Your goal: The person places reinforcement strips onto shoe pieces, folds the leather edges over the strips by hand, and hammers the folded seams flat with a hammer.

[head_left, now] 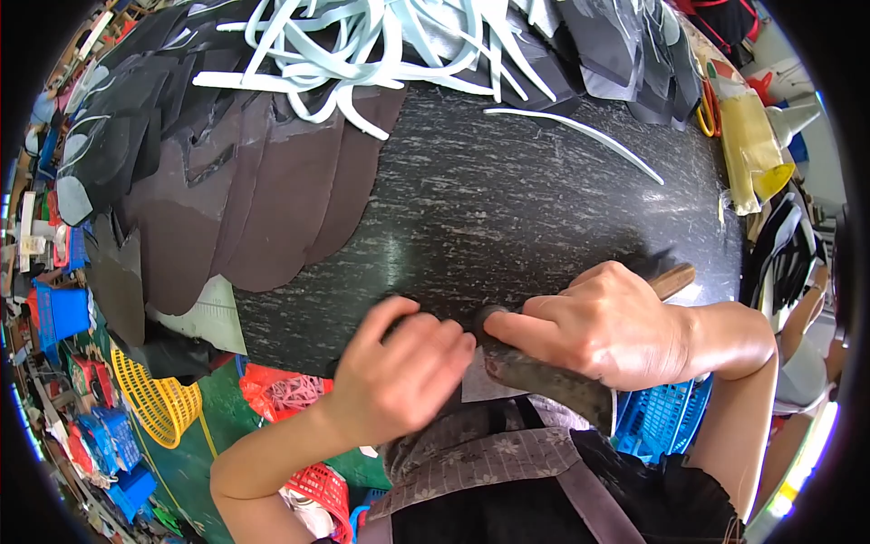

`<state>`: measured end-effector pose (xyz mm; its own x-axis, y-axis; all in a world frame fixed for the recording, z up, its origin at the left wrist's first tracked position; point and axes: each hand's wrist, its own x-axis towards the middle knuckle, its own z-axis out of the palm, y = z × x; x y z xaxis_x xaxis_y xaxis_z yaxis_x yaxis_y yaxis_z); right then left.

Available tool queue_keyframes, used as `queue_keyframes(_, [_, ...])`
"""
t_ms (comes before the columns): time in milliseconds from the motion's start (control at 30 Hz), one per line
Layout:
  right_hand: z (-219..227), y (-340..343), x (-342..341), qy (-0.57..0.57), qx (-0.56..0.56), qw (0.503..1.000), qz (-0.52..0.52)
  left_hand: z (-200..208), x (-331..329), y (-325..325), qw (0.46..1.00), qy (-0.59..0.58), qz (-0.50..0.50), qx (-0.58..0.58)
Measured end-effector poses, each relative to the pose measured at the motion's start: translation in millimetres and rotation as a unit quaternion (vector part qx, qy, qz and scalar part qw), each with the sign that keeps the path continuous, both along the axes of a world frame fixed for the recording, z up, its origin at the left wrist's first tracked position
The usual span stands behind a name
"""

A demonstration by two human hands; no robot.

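right grip [609, 328] clamped on wooden-handled tool [675, 279]; left hand [408, 374] presses dark piece [535, 372].

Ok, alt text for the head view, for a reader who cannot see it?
Two bare hands work at the near edge of a dark speckled table: the right hand grips a wooden-handled tool, the left hand presses beside it. Brown cut pieces and pale strips lie beyond.
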<state>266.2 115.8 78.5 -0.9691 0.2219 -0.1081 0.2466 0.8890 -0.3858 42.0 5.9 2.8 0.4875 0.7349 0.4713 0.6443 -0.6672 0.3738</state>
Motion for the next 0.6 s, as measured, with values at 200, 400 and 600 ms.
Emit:
queue_keyframes(200, [-1, 1, -11, 0.057, -0.020, 0.998, -0.018, 1, -16, -3, 0.999, -0.009, 0.017, -0.029])
queue_keyframes(400, [-11, 0, -12, 0.055, -0.034, 0.998, -0.028, 0, -25, -15, 0.998, 0.064, -0.011, 0.013])
queue_keyframes(600, [-10, -12, -21, 0.007, -0.055, 0.998, 0.007, 2, -33, -8, 0.994, -0.070, -0.005, -0.083])
